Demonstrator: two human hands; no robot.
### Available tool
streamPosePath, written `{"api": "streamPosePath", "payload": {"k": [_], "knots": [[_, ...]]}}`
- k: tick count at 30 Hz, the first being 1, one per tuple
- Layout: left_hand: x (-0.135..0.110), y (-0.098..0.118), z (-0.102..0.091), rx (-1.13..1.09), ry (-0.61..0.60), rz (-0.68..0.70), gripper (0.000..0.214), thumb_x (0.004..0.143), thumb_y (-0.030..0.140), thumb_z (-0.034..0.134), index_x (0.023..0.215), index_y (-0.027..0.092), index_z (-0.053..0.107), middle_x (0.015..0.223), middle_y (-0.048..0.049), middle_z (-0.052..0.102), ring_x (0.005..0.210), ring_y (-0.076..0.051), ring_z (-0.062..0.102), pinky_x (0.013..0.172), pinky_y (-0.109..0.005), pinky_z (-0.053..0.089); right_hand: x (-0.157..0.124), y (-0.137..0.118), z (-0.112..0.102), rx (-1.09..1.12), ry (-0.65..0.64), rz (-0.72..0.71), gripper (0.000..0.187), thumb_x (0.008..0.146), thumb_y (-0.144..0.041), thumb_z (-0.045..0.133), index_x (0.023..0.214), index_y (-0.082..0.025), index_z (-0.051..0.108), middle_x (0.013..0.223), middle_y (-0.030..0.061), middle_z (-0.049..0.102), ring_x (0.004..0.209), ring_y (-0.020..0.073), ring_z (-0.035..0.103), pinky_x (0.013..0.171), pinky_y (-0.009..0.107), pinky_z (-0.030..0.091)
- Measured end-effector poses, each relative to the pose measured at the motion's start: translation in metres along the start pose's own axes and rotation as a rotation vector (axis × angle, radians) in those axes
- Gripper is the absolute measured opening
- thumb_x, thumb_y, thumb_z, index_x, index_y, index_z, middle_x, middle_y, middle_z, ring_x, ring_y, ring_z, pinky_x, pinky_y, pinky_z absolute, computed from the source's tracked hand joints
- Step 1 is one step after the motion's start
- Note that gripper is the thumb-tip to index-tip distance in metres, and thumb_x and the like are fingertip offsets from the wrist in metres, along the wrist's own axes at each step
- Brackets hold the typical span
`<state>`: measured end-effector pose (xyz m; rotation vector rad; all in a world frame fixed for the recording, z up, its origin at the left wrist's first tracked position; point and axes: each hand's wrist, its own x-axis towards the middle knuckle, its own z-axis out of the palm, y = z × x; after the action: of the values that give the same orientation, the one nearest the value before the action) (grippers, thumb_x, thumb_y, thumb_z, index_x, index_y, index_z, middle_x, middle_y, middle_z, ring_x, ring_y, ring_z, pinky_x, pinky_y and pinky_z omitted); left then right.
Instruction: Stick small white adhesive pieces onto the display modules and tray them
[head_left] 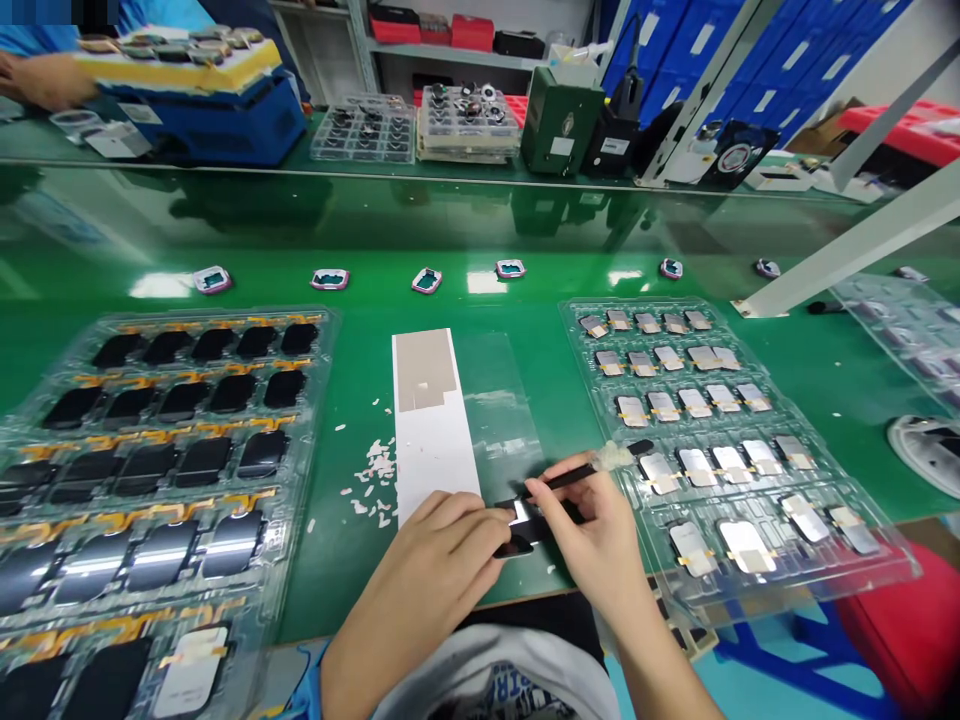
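My left hand [442,560] is closed on a small black display panel [516,546] at the table's front edge, its fingers covering most of it. A bright, pale patch shows on the panel's upper side. In my right hand [592,530], thumb and fingers pinch slim black tweezers [574,474] with a pale wrapping near the rear end. Their tip points at the panel; whether it touches is too small to tell. Beside my left hand lies a white backing sheet [435,460] with a grey-beige adhesive part [426,368]. A clear film [502,400] lies to its right.
Left stands a clear tray [326,350] of black display panels with orange flex cables. Another clear tray [581,345] on the right holds silver-backed panels. White scraps [379,465] litter the green table [352,590]. Small watch frames [330,279] line the back. Another person's hand [52,82] shows far left.
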<state>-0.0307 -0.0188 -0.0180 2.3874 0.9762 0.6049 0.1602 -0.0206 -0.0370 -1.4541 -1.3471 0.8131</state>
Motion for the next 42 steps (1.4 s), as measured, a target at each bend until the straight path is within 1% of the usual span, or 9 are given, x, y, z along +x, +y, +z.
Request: {"api": "streamPosePath", "payload": {"k": [11, 17, 20, 23, 26, 32, 35, 38, 42], "knots": [[0.000, 0.002, -0.001, -0.013, -0.026, -0.034, 0.017, 0.093, 0.008, 0.058, 0.098, 0.022, 0.051, 0.108, -0.0016, 0.070, 0.095, -0.022, 0.060, 0.080, -0.037, 0.047, 0.000, 0.000, 0.003, -0.003, 0.029, 0.020, 0.015, 0.089, -0.030, 0.069, 0.090, -0.022, 0.057, 0.076, -0.0014, 0.065, 0.061, 0.0141, 0.070, 0.057, 0.024, 0.056], [0.000, 0.001, 0.002, -0.096, 0.083, -0.105, 0.010, 0.098, 0.012, 0.051, 0.097, 0.021, 0.049, 0.096, -0.0024, 0.065, 0.088, -0.020, 0.059, 0.077, -0.033, 0.047, -0.002, -0.011, -0.002, 0.331, 0.204, 0.115, 0.020, 0.088, -0.030, 0.072, 0.091, -0.023, 0.054, 0.067, -0.0028, 0.068, 0.058, 0.0158, 0.074, 0.058, 0.023, 0.061], [0.000, 0.002, 0.002, -0.102, 0.157, -0.171, 0.010, 0.099, 0.015, 0.047, 0.092, 0.021, 0.048, 0.082, 0.0002, 0.058, 0.075, -0.017, 0.057, 0.068, -0.029, 0.045, -0.009, -0.024, 0.003, 0.477, 0.219, 0.087, 0.018, 0.091, -0.029, 0.069, 0.094, -0.024, 0.052, 0.069, -0.0030, 0.069, 0.064, 0.0189, 0.077, 0.059, 0.027, 0.064], [0.003, 0.005, 0.001, -0.106, 0.180, -0.230, 0.010, 0.099, 0.018, 0.047, 0.090, 0.022, 0.048, 0.080, 0.0012, 0.057, 0.069, -0.016, 0.057, 0.062, -0.028, 0.044, -0.014, -0.040, 0.014, 0.476, 0.242, 0.013, 0.016, 0.091, -0.027, 0.069, 0.093, -0.025, 0.053, 0.075, -0.0030, 0.066, 0.068, 0.0193, 0.077, 0.058, 0.026, 0.064], [0.008, 0.009, -0.002, -0.209, 0.180, -0.294, 0.005, 0.098, 0.017, 0.049, 0.099, 0.022, 0.051, 0.086, 0.0004, 0.064, 0.073, -0.015, 0.063, 0.065, -0.026, 0.048, -0.014, -0.051, 0.024, 0.444, 0.268, -0.086, 0.015, 0.092, -0.024, 0.067, 0.092, -0.025, 0.053, 0.078, -0.0021, 0.063, 0.067, 0.0170, 0.076, 0.060, 0.027, 0.064], [0.018, 0.013, -0.003, -0.286, 0.211, -0.235, 0.029, 0.102, 0.018, 0.041, 0.126, 0.022, 0.056, 0.118, -0.0085, 0.069, 0.105, -0.020, 0.066, 0.090, -0.034, 0.052, -0.011, -0.057, 0.033, 0.463, 0.295, -0.245, 0.016, 0.094, -0.014, 0.061, 0.095, -0.026, 0.051, 0.080, -0.0014, 0.061, 0.079, 0.0180, 0.075, 0.069, 0.033, 0.065], [0.020, 0.013, -0.001, -0.278, 0.228, -0.250, 0.042, 0.103, 0.020, 0.038, 0.144, 0.022, 0.045, 0.113, -0.0092, 0.068, 0.099, -0.021, 0.067, 0.085, -0.034, 0.053, -0.010, -0.059, 0.037, 0.488, 0.285, -0.294, 0.019, 0.095, -0.010, 0.059, 0.098, -0.027, 0.049, 0.080, -0.0021, 0.062, 0.084, 0.0188, 0.075, 0.075, 0.036, 0.066], [0.021, 0.012, 0.000, -0.279, 0.221, -0.260, 0.047, 0.104, 0.024, 0.036, 0.151, 0.023, 0.036, 0.104, -0.0077, 0.065, 0.088, -0.020, 0.065, 0.077, -0.033, 0.053, -0.009, -0.059, 0.040, 0.481, 0.304, -0.306, 0.019, 0.094, -0.011, 0.059, 0.098, -0.027, 0.049, 0.080, -0.0025, 0.062, 0.083, 0.0183, 0.075, 0.076, 0.038, 0.066], [0.019, 0.011, 0.001, -0.302, 0.217, -0.246, 0.052, 0.104, 0.028, 0.035, 0.155, 0.023, 0.029, 0.105, -0.0084, 0.062, 0.085, -0.021, 0.061, 0.082, -0.035, 0.052, -0.008, -0.057, 0.043, 0.478, 0.324, -0.295, 0.018, 0.095, -0.014, 0.060, 0.097, -0.027, 0.048, 0.077, -0.0029, 0.060, 0.082, 0.0182, 0.075, 0.076, 0.040, 0.067]]}}
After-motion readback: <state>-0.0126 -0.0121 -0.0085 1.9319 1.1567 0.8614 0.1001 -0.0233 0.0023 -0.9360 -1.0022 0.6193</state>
